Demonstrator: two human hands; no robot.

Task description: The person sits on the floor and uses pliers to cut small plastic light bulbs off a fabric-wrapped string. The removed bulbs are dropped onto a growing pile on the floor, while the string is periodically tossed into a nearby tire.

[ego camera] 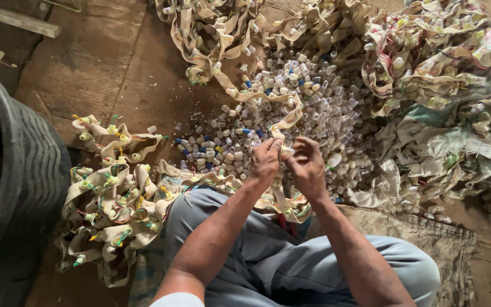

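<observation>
My left hand (265, 161) and my right hand (308, 166) meet in front of my knees, both pinching a beige fabric strip (288, 116) studded with small plastic caps. The strip loops up from my fingers over a heap of loose small plastic caps (308, 108), clear, white and blue, spread on the floor. The strip's other end runs down past my hands across my grey trousers (268, 256). What my fingertips pinch exactly is hidden between them.
A pile of beige strips with green and yellow bits (109, 199) lies to my left. Tangled strips with red wires (427, 62) heap at the back and right. A large black tyre (18, 182) stands at the far left. Worn wooden boards (98, 62) form the floor.
</observation>
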